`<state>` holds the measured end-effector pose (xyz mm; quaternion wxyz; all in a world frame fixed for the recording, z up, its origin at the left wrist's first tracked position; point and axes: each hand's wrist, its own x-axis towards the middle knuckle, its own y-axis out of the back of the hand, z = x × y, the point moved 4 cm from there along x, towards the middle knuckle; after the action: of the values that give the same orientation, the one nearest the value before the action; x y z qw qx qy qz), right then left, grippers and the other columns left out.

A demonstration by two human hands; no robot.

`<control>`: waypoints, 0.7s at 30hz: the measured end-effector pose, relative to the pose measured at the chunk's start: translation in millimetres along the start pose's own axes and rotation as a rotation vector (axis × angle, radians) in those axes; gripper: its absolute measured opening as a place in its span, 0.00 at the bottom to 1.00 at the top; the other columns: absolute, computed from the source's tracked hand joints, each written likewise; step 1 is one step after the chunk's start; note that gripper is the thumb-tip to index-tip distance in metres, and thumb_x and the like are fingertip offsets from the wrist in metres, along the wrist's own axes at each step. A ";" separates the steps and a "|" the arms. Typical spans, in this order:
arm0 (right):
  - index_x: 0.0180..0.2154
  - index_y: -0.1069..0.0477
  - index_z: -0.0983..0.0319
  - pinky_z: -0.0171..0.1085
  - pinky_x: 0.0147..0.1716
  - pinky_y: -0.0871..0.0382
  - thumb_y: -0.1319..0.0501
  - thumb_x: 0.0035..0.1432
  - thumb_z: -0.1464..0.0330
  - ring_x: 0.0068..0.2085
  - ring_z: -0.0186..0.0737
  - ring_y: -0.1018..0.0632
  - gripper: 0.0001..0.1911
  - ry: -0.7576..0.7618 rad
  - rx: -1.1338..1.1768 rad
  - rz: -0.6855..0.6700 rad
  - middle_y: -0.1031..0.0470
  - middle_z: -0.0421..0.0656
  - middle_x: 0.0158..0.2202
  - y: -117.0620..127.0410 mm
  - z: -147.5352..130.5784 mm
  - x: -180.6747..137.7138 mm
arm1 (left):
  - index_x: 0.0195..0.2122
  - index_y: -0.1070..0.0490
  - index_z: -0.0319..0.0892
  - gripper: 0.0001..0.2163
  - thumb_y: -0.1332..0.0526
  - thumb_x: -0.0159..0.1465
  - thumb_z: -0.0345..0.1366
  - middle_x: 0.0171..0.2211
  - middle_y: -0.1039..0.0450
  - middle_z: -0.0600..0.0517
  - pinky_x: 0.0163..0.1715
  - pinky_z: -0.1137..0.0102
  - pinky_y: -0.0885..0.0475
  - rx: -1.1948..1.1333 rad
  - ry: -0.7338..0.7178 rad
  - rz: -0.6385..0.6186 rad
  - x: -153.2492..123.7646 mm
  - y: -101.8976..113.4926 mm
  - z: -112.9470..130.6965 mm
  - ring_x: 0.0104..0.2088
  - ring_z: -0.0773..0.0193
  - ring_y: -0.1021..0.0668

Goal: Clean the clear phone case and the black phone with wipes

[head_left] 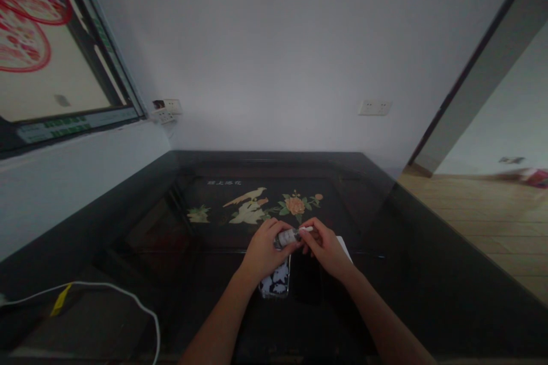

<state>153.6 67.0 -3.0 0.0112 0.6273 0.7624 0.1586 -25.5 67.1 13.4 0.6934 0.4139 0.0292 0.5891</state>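
Note:
My left hand (266, 248) is wrapped round a small clear bottle (286, 238) with a pale label, held tilted above the dark table. At the bottle's neck, my right hand (326, 246) pinches a small white piece (307, 228); whether it is a cap or something else cannot be made out. A phone case (276, 281) with a black-and-white pattern lies on the table below my left hand, partly covered by it. Behind my right wrist shows the edge of a flat white object (344, 247), mostly hidden.
The glossy dark table (428, 296) has a bird-and-flower inlay (250, 208) beyond my hands. A white cable (115, 287) with a yellow tag (61, 300) curves over the left side. A thin dark stick-like item (374, 255) lies right of my hands. A wall stands behind.

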 end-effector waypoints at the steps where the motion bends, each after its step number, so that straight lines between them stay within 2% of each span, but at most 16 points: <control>1: 0.38 0.32 0.57 0.32 0.23 0.33 0.40 0.66 0.53 0.25 0.36 0.23 0.14 -0.004 -0.009 0.004 0.24 0.37 0.27 0.5 1.1 0.5 | 0.42 0.24 0.47 0.10 0.30 0.61 0.41 0.40 0.26 0.51 0.45 0.64 0.29 -0.006 -0.013 -0.016 -0.1 -0.3 1.0 0.44 0.57 0.24; 5: 0.28 0.37 0.58 0.32 0.23 0.37 0.43 0.68 0.51 0.21 0.35 0.28 0.21 -0.003 -0.111 0.014 0.32 0.34 0.18 2.2 5.4 1.1 | 0.44 0.24 0.47 0.13 0.29 0.60 0.42 0.41 0.26 0.51 0.47 0.64 0.29 -0.015 -0.049 -0.066 -1.3 -1.3 3.2 0.45 0.57 0.24; 7: 0.26 0.36 0.58 0.33 0.23 0.37 0.45 0.69 0.51 0.21 0.35 0.28 0.23 0.001 -0.170 0.016 0.33 0.35 0.18 2.8 6.2 0.4 | 0.44 0.24 0.47 0.13 0.29 0.60 0.42 0.41 0.26 0.51 0.47 0.65 0.29 -0.010 -0.049 -0.069 -1.7 -1.7 2.9 0.46 0.57 0.24; 9: 0.30 0.32 0.58 0.33 0.24 0.36 0.46 0.70 0.51 0.22 0.36 0.27 0.22 0.018 -0.194 0.039 0.30 0.36 0.21 4.2 5.2 -0.5 | 0.44 0.24 0.47 0.12 0.29 0.61 0.42 0.41 0.26 0.52 0.47 0.65 0.29 -0.005 -0.044 -0.071 -1.7 -2.2 2.6 0.46 0.58 0.24; 11: 0.39 0.28 0.58 0.34 0.25 0.33 0.48 0.70 0.51 0.26 0.38 0.24 0.19 0.046 -0.164 0.078 0.26 0.38 0.26 6.3 2.7 -0.9 | 0.44 0.24 0.47 0.12 0.29 0.61 0.42 0.40 0.26 0.52 0.46 0.65 0.29 -0.004 -0.035 -0.062 -1.6 -2.5 2.1 0.45 0.58 0.24; 14: 0.50 0.28 0.56 0.36 0.29 0.27 0.48 0.70 0.53 0.38 0.43 0.20 0.19 0.089 -0.030 0.108 0.21 0.45 0.42 7.9 -0.9 -0.5 | 0.44 0.25 0.47 0.12 0.30 0.61 0.42 0.40 0.26 0.52 0.46 0.65 0.30 -0.005 -0.008 -0.031 -1.4 -2.1 0.7 0.44 0.58 0.24; 16: 0.52 0.29 0.55 0.37 0.32 0.24 0.44 0.68 0.54 0.46 0.46 0.21 0.17 0.110 0.040 0.100 0.23 0.47 0.50 7.0 -2.9 -0.1 | 0.43 0.25 0.47 0.11 0.30 0.62 0.42 0.40 0.26 0.52 0.45 0.65 0.30 -0.007 0.006 -0.018 -1.4 -2.1 -0.3 0.44 0.58 0.24; 17: 0.51 0.28 0.55 0.37 0.33 0.23 0.42 0.67 0.55 0.48 0.47 0.21 0.16 0.117 0.047 0.090 0.24 0.47 0.51 6.0 -3.9 0.0 | 0.43 0.25 0.47 0.11 0.30 0.62 0.42 0.40 0.26 0.52 0.45 0.66 0.30 -0.009 0.012 -0.015 -1.4 -2.1 -0.8 0.43 0.59 0.24; 21: 0.46 0.25 0.56 0.37 0.34 0.24 0.39 0.66 0.56 0.43 0.45 0.20 0.13 0.111 -0.046 0.084 0.22 0.45 0.46 3.4 -4.9 0.5 | 0.43 0.25 0.47 0.10 0.31 0.62 0.41 0.40 0.26 0.52 0.44 0.66 0.30 -0.021 0.012 -0.014 -0.9 -2.0 -1.5 0.43 0.59 0.24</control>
<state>155.7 67.0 2.6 -0.0234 0.6487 0.7309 0.2108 -25.0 67.2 10.7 0.7014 0.4031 0.0298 0.5871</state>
